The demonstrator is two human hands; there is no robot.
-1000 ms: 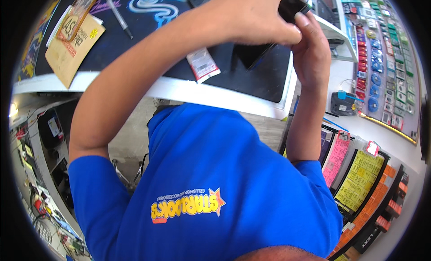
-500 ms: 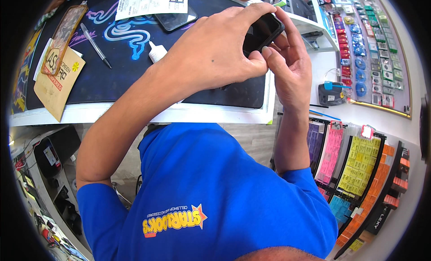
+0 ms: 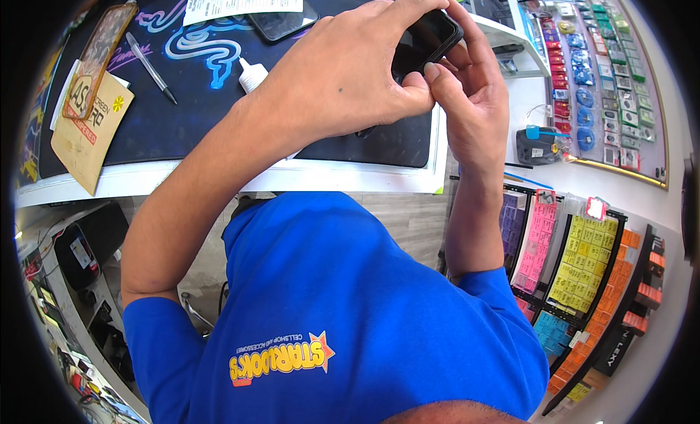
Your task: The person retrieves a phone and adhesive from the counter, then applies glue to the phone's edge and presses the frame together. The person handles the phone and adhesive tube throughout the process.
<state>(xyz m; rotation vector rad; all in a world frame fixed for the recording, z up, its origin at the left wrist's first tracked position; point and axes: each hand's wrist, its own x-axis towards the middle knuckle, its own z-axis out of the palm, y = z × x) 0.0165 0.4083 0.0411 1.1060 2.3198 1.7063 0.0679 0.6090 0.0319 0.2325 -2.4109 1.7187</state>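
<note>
A black smartphone (image 3: 421, 45) with a dark screen is held up over the right part of the desk, tilted. My left hand (image 3: 343, 78) grips it from the left, thumb at its lower edge and fingers reaching over the top; the back of this hand hides much of the phone. My right hand (image 3: 477, 96) holds the right side, its thumb on the lower corner and fingers curled behind. Both thumbs nearly meet at the lower edge. Under my left wrist lies a white nozzle bottle (image 3: 251, 75), partly covered.
On the dark desk mat (image 3: 211, 129) lie a pen (image 3: 152, 68), a clear brown-edged phone case (image 3: 95, 67) over a tan envelope (image 3: 98, 143), a printed paper (image 3: 240, 2) and another phone (image 3: 286, 26). At right are a white shelf (image 3: 514, 41) and hanging packages (image 3: 583, 96).
Both hands keep hold of the smartphone with almost the same grip. The view has shifted slightly, so the desk things appear a little lower or to the left.
</note>
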